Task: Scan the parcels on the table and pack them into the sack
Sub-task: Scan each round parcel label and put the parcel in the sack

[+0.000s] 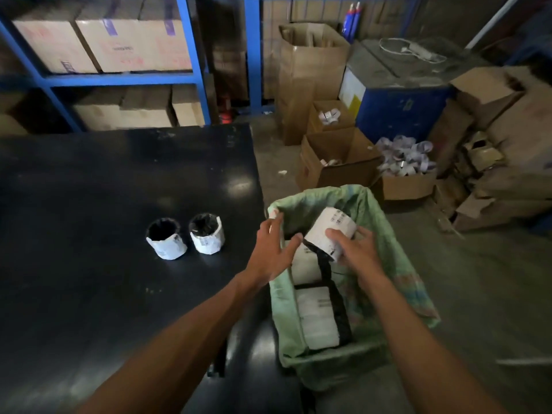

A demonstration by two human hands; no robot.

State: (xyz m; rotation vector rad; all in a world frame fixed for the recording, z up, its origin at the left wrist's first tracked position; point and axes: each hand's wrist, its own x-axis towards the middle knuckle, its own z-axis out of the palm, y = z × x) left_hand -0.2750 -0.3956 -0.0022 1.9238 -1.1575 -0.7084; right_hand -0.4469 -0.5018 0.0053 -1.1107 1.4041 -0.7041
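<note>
Looking from my left, blue shelving (119, 80) stacked with cardboard cartons (131, 40) stands behind the black tabletop (89, 186). Two small cylindrical parcels sit upright on it, just beside each other: the left parcel (166, 239) and the right parcel (207, 233), each wrapped in white labelled paper with a dark top. My left hand (273, 249) reaches past the tabletop's edge, fingers spread and fairly straight, fingertips at the near-left rim of the green woven sack (397, 264); I cannot tell whether they pinch the fabric. The sack stands open on the floor right beside the tabletop, and two flat white parcels (318, 316) with black edges already lie inside it. My right hand (355, 249) is curled round a white labelled roll-shaped parcel (331, 230), holding it tilted over the sack's mouth. Beyond the sack, open cardboard boxes (337, 158) and a blue drum (400, 97) crowd the concrete floor.
</note>
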